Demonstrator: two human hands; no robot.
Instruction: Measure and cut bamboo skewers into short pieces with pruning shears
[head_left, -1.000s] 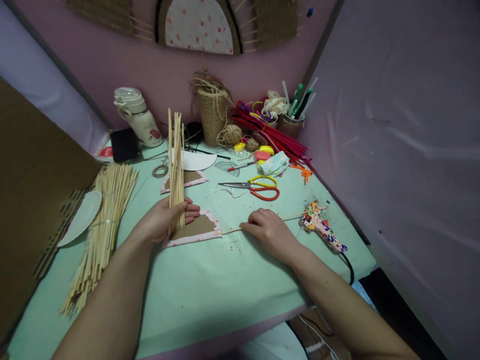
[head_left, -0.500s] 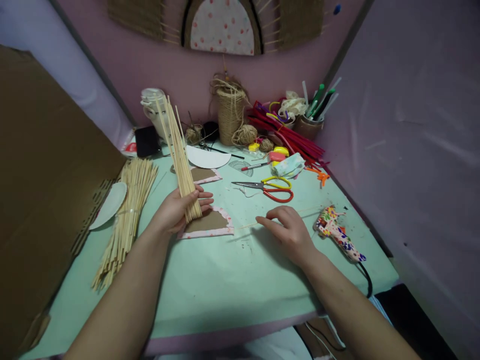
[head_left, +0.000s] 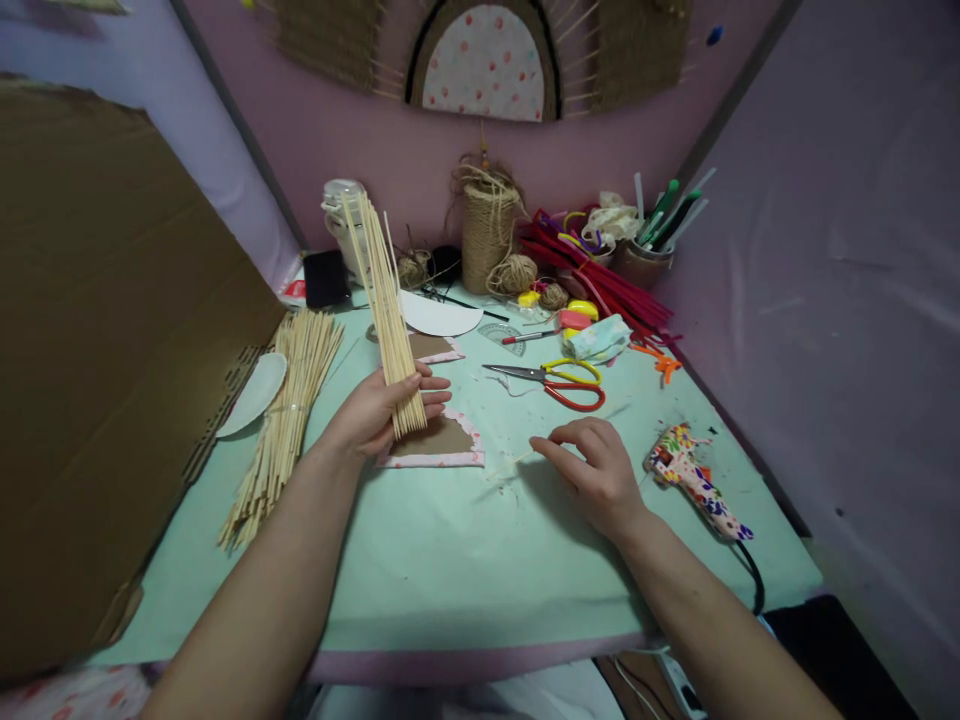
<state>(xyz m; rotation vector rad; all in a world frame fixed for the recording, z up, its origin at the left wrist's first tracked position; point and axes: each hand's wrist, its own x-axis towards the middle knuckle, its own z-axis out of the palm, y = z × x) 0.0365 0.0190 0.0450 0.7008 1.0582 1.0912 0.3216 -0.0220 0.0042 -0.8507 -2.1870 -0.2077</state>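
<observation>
My left hand (head_left: 386, 405) is closed round a bunch of thin bamboo sticks (head_left: 390, 320), thumb across their lower end, the bunch slanting up and away. Under that hand lies a half-round cardboard piece (head_left: 439, 438) edged with pink-spotted cloth. A second edged cardboard piece (head_left: 436, 347) is behind it, partly covered by the sticks and a white half disc (head_left: 441, 313). To the right, my right hand (head_left: 592, 470) pinches one thin stick (head_left: 523, 457) between thumb and forefinger, just above the table; motion blurs most of the stick.
A tied bundle of sticks (head_left: 281, 430) lies left, beside a cardboard sheet (head_left: 112, 350). Scissors (head_left: 551, 378) lie beyond my right hand, a flowered glue gun (head_left: 697, 480) to its right. Twine (head_left: 487, 235), red strips (head_left: 600, 280) and a pen cup (head_left: 645, 262) line the back.
The view has swung a little left, so everything sits further right in the picture. Both hands keep their grips; the single stick in my right hand has shifted slightly.
</observation>
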